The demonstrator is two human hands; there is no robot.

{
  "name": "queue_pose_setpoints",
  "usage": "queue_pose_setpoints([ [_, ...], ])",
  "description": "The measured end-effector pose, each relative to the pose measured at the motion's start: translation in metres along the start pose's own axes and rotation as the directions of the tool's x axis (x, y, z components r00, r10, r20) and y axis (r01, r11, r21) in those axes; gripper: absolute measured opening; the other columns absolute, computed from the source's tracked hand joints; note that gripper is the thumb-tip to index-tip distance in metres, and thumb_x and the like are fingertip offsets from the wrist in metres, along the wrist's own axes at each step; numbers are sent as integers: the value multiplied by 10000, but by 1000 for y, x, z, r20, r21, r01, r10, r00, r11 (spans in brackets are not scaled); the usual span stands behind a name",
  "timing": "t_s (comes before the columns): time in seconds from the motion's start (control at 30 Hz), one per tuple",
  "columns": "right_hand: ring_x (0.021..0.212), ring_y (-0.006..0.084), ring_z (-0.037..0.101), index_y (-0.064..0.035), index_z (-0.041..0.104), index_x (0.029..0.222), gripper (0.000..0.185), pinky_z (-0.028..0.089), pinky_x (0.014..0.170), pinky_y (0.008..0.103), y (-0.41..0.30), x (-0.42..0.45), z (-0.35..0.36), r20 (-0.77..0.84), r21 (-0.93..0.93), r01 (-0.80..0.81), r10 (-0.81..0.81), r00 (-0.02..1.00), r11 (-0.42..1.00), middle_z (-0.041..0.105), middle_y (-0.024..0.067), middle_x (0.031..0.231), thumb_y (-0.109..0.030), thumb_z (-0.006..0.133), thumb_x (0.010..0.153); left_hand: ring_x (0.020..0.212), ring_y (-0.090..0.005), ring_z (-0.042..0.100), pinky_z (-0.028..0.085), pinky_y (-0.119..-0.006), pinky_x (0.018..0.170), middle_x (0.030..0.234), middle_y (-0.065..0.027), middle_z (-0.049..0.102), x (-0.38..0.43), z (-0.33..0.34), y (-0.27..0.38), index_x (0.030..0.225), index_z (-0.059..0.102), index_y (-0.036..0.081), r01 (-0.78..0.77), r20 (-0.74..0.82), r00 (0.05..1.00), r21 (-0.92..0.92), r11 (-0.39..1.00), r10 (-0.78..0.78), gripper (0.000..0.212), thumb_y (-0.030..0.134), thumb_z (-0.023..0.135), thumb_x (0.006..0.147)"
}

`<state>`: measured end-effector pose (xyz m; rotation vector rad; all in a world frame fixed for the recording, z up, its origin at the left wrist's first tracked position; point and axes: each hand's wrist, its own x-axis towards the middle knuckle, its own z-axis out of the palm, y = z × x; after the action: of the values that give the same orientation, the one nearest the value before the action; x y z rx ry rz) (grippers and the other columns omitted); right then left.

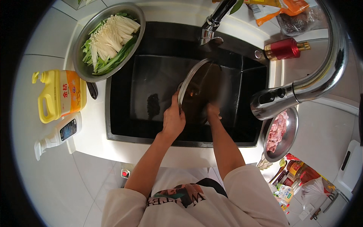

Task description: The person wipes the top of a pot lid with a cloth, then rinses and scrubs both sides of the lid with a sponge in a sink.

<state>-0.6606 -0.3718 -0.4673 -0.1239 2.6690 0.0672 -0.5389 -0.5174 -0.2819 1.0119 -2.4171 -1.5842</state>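
Observation:
A round, dark, see-through pan lid (198,85) with a silver metal rim stands tilted on edge over the black sink (136,124). My left hand (174,117) grips its rim on the left side, thumb and fingers around the edge. My right hand (213,112) is at the lower right of the lid, against or close to its face. Its fingers are partly hidden and blurred, so whether it holds anything cannot be made out. On the sink floor, left of my left hand, is a dark patch (153,105).
A steel bowl (78,63) of enoki mushrooms and greens sits at the upper left, above a yellow detergent jug (62,95) and white spray bottle (62,132). Chrome faucets (208,32) reach in from behind and right (283,99). Raw meat (276,132) fills a bowl beside a red bottle (283,49).

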Motion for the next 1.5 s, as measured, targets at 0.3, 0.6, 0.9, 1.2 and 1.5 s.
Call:
queue_pose_setpoints([
  [0.3, 972, 295, 551, 10, 511, 1155, 349, 426, 846, 346, -55, 7, -117, -501, 230, 541, -378, 778, 809, 541, 174, 1150, -157, 506, 848, 778, -470, 572, 465, -472, 751, 865, -308, 573, -5, -2, -13, 1346, 112, 50, 70, 97, 993, 39, 997, -74, 688, -87, 472, 776],
  [0.6, 1055, 307, 499, -3, 465, 1200, 433, 409, 859, 386, -24, 49, -80, -465, -85, 598, -562, 683, 797, 517, 159, 1154, -218, 515, 827, 848, -448, 576, 463, -437, 792, 947, -311, 551, -3, 3, -12, 1363, 54, 35, 95, 90, 992, -11, 995, -94, 708, -100, 435, 782],
  [0.9, 951, 271, 560, -19, 507, 1142, 371, 453, 799, 359, 30, 65, -15, -493, -109, 532, -510, 705, 840, 562, 144, 1083, -237, 536, 844, 845, -452, 585, 459, -442, 796, 925, -327, 571, 20, 14, -50, 1390, -41, 60, -28, 56, 998, -22, 999, 29, 786, -92, 431, 781],
  [1.2, 976, 325, 529, -40, 472, 1217, 439, 435, 848, 424, -83, 42, -97, -377, 110, 601, -526, 762, 792, 537, 174, 1090, -233, 530, 827, 1155, -414, 431, 354, -424, 956, 1259, -316, 390, 42, -4, -78, 1405, -33, 86, 175, 177, 970, -33, 984, -167, 743, -54, 428, 840],
  [1.5, 1027, 354, 464, -50, 439, 1247, 501, 378, 849, 503, -127, 3, -76, -362, 151, 780, -700, 615, 607, 460, 181, 1164, -183, 551, 777, 1054, -447, 503, 389, -434, 931, 1112, -356, 495, 61, -6, -71, 1380, -27, 31, 196, 193, 963, -15, 981, -189, 735, -51, 432, 812],
])
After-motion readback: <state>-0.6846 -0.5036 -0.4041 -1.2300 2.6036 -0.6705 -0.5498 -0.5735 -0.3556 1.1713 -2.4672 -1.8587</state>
